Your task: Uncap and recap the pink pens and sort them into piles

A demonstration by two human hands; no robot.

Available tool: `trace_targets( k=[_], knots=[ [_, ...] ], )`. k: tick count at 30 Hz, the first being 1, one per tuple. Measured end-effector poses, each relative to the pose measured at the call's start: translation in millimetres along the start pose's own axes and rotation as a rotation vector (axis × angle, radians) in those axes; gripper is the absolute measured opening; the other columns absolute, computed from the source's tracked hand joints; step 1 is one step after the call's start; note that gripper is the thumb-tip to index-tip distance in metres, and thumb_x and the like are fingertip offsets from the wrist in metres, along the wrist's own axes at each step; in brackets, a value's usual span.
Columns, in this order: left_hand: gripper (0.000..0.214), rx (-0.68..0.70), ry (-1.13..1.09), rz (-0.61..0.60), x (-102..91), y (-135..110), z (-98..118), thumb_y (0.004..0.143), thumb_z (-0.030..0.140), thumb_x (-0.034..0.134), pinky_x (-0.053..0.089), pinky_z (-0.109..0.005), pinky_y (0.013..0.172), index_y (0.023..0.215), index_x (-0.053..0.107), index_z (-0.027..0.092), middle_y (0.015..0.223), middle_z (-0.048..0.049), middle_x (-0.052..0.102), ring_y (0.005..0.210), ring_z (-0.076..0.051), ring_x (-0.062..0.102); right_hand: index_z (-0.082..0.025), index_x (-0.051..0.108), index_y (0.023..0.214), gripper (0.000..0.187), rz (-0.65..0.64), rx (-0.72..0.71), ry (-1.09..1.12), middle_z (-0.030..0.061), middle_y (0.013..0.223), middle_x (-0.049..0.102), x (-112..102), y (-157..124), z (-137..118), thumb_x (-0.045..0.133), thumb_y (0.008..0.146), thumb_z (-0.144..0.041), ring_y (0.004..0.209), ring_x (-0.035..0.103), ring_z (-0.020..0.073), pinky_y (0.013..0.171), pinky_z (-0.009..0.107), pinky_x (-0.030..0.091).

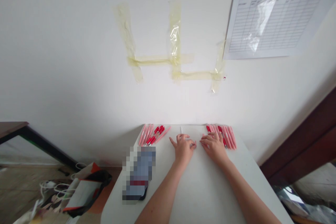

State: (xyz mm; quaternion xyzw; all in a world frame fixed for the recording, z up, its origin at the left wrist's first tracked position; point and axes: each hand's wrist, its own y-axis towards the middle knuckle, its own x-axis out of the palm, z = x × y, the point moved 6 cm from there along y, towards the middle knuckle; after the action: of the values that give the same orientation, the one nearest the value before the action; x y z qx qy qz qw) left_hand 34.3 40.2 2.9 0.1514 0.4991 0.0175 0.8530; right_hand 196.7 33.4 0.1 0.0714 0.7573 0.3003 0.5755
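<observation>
Head view: on the floor at far left lies a bag (86,189), and the white bench (199,189) begins just right of it. At the bench's far left corner sits the left pile of pens (152,134), pink barrels with red ends, fanned out and loosely touching. Just right of it, apart from the pile, a thin white stick (181,130) lies by the wall. The left hand (183,148) rests on the bench with fingers curled and tips turned toward the right hand (214,146), whose fingers are likewise bent. The two sets of fingertips almost meet. Whether either hand pinches something I cannot tell, as anything there is too small to make out. The right hand's far side touches the right pile of pens (225,136), laid side by side at the far right corner. Judging from this, fine fingertip work would go best with both wrists grounded on the bench and the piece held low over it. The two piles are best left apart so they don't mix.
</observation>
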Motion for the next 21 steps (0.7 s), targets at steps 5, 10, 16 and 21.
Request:
trace_targets(
  k=[5, 10, 16, 21],
  knots=[
    [0.003, 0.017, -0.003, 0.028, 3.4, 0, 1, 0.078, 0.033, 0.073, -0.006, -0.076, 0.111, 0.081, 0.075, 0.035, 0.12, -0.0003, 0.063, 0.125, -0.028, 0.043, -0.033, 0.073, 0.103, 0.023, 0.006, 0.007, 0.009, 0.0008, 0.106, 0.073, 2, 0, 2, 0.052, 0.093, -0.031, 0.115, 0.054, 0.0286, 0.113, 0.06, 0.018],
    [0.002, 0.011, 0.002, 0.031, 3.5, 0, 1, 0.078, 0.035, 0.074, -0.005, -0.075, 0.111, 0.08, 0.075, 0.034, 0.121, -0.0007, 0.062, 0.125, -0.028, 0.043, -0.031, 0.072, 0.107, 0.025, 0.031, 0.007, 0.033, 0.0021, 0.109, 0.073, 3, 0, 5, 0.051, 0.093, -0.032, 0.113, 0.055, 0.0282, 0.112, 0.058, 0.02],
    [0.003, 0.003, 0.016, 0.062, -1.8, 0, -1, 0.078, 0.034, 0.074, -0.001, -0.076, 0.111, 0.081, 0.074, 0.034, 0.121, -0.0005, 0.062, 0.124, -0.027, 0.043, -0.03, 0.071, 0.109, 0.027, 0.043, 0.017, 0.045, 0.0031, 0.11, 0.072, 2, -1, 11, 0.048, 0.095, -0.031, 0.113, 0.054, 0.0268, 0.111, 0.057, 0.025],
    [0.011, -0.098, 0.125, 0.16, -20.6, 0, -13, 0.082, 0.034, 0.069, 0.008, -0.073, 0.112, 0.091, 0.074, 0.031, 0.119, -0.0046, 0.062, 0.122, -0.028, 0.043, -0.028, 0.07, 0.112, 0.027, 0.077, 0.017, 0.051, 0.0038, 0.111, 0.072, -1, -2, 16, 0.048, 0.095, -0.03, 0.114, 0.053, 0.0278, 0.109, 0.058, 0.026]
  ],
)
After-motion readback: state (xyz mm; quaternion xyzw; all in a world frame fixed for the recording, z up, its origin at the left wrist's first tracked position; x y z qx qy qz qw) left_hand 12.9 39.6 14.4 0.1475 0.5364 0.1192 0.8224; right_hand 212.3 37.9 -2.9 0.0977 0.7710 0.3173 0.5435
